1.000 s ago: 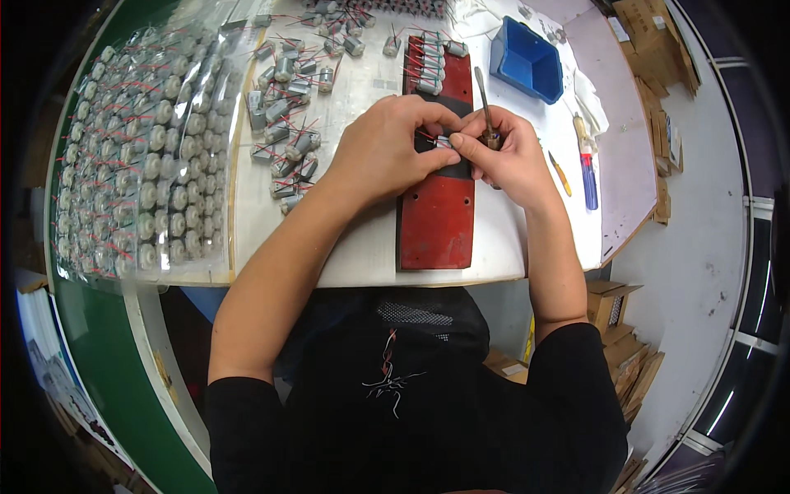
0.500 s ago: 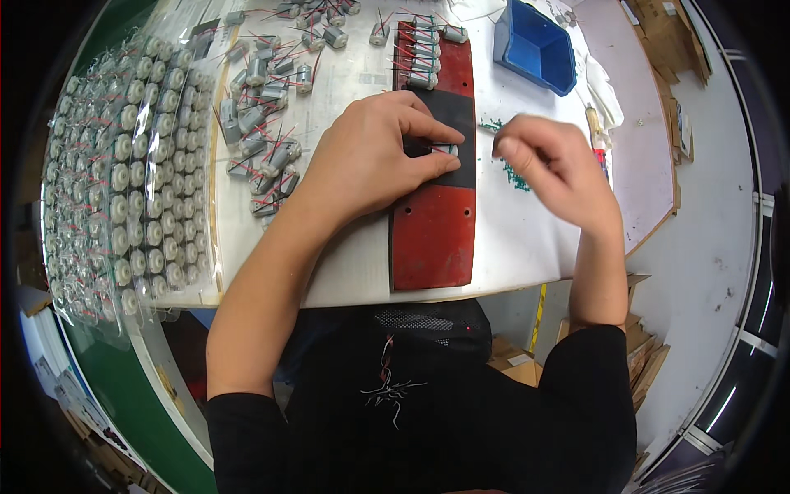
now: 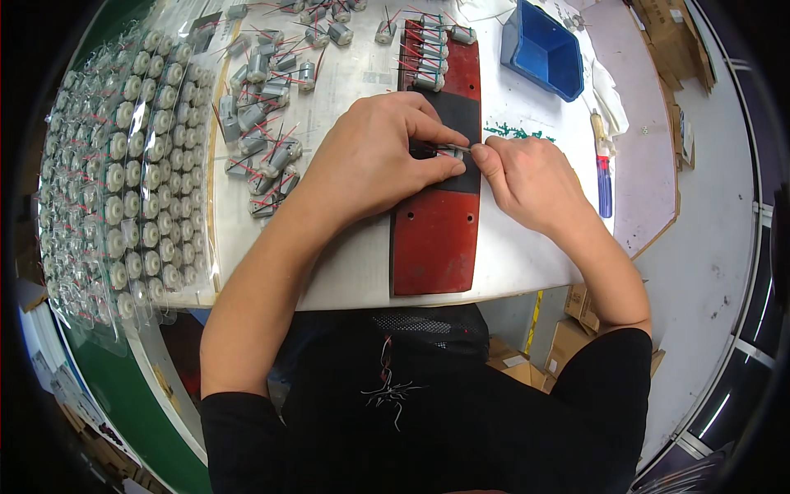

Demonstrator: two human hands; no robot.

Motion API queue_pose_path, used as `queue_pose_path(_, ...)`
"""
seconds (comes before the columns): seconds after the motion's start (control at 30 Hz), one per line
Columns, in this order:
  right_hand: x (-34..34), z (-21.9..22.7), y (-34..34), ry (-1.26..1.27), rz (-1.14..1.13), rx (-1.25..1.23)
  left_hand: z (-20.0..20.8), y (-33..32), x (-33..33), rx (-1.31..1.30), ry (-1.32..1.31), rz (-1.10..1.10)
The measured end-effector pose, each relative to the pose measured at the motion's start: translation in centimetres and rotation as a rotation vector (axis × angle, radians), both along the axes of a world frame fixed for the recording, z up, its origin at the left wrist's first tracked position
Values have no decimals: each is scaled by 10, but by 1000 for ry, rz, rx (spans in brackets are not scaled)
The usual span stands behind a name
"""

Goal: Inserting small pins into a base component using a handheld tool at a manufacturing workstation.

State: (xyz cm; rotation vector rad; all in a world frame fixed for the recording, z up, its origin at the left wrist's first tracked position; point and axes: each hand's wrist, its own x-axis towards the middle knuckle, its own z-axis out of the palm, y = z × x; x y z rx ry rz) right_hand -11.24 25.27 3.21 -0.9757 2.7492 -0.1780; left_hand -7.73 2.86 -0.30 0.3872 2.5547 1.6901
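Observation:
My left hand (image 3: 374,156) is closed around a small grey motor (image 3: 451,149), mostly hidden under my fingers, over the black band of a red board (image 3: 436,239). My right hand (image 3: 527,181) pinches the motor's end with thumb and forefinger, touching my left fingertips. Several finished motors with red wires (image 3: 428,49) lie in a row at the far end of the red board.
Loose motors with red wires (image 3: 263,140) lie left of my left hand. Clear bags packed with several round motors (image 3: 123,165) cover the table's left side. A blue bin (image 3: 543,49) stands at the back right, a blue-handled tool (image 3: 603,173) to the right.
My right hand went out to the right, away from the left, and has come back to meet the left fingertips at the motor. The view has shifted slightly.

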Motion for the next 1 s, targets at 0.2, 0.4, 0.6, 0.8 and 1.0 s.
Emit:
queue_pose_path(0.2,-2,2,-3,-36,-8,48,2,-1,-3,-4,-6,-19)
queue_pose_path(0.4,0,6,-7,-68,-11,112,2,-2,0,-49,21,-16)
queue_pose_path(0.6,4,5,-1,-92,35,40,-5,0,3,-82,106,-10)
queue_pose_path(0.8,7,12,-10,-70,-16,143,-3,-1,0,-166,149,-13)
queue_pose_path(1.0,0,7,-1,7,5,70,-6,-5,0,-135,206,-28)
